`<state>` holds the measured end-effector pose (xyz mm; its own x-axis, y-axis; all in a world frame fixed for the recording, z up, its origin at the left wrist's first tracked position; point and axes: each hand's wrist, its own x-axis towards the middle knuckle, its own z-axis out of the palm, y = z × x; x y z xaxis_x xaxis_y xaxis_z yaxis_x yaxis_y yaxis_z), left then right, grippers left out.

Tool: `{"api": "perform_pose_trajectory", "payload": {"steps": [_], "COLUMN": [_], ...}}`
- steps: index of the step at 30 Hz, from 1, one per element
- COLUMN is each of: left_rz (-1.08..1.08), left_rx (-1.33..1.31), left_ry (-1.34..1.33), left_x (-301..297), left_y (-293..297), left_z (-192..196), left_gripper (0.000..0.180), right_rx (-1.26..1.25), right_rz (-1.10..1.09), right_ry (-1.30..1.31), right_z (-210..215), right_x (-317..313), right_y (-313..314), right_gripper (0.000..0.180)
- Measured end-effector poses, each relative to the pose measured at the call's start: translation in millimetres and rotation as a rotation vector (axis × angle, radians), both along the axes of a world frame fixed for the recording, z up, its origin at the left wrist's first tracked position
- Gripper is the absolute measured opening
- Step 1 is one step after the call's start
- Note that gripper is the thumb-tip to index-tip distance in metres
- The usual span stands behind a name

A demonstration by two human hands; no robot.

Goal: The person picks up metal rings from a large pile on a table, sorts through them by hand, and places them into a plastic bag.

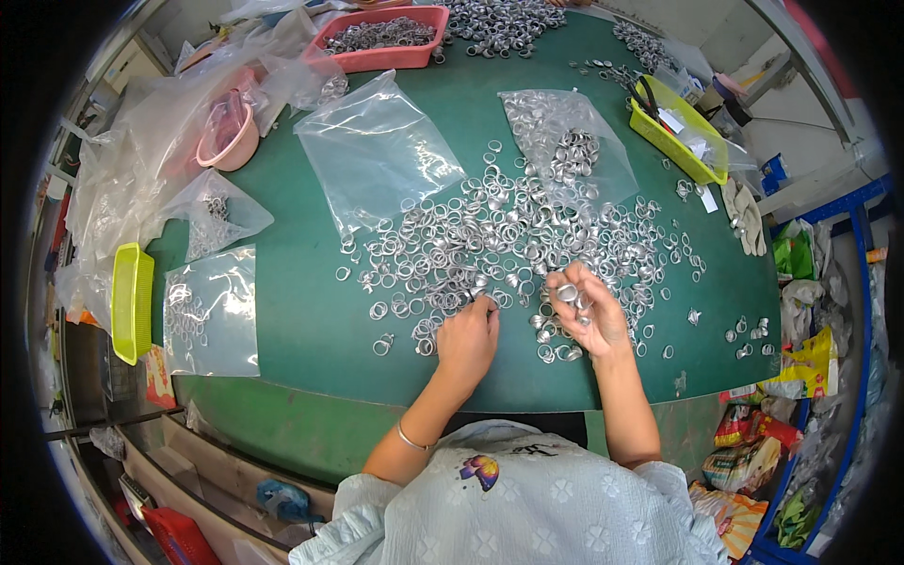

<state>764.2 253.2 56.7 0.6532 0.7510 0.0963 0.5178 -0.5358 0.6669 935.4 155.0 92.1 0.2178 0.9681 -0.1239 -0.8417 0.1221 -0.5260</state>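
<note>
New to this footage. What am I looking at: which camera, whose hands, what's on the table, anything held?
There's no machine here: a person works bare-handed. The single picture comes from the left of two fisheye cameras worn on the head, looking down, so straight edges bend near the rim. On the green table lies a spread of silver-coloured rings, with clear plastic bags, a pink tray and a yellow-green basket around it. The right hand holds a few rings. The left hand is at the spread's near edge; its grip is hidden.
</note>
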Motion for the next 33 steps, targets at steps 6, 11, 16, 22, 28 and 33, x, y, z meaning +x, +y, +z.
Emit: {"api": "perform_pose_trajectory", "payload": {"steps": [6, 11, 16, 22, 28, 33], "left_rz": [0.003, -0.015, 0.008, 0.003, 0.044, 0.016], "left_rx": [-0.017, -0.722, -1.356, -1.998, -1.791, -1.547], "left_ry": [-0.095, -0.456, -0.895, -0.948, -0.745, -0.720], "left_x": [3, -10, -24, -35, -35, -46], "left_y": [-3, -6, -17, -19, -29, -36], "left_z": [3, 4, 26, -4, 27, 24], "left_gripper": [0.016, 0.014, 0.028, 0.030, 0.022, 0.024], "right_rx": [-0.097, -0.444, -0.186, 0.036, -0.250, -0.416], "right_rz": [0.019, -0.242, -0.274, 0.117, 0.008, -0.252], "right_ry": [0.044, -1.899, -1.620, -0.003, -0.751, -1.896], "right_z": [-14, -8, -14, -2, 1, -16], "right_x": [5, -25, -16, -11, -30, -51], "right_y": [22, 40, 44, 28, 47, 69], "right_gripper": [0.019, 0.010, 0.006, 0.033, 0.028, 0.013]}}
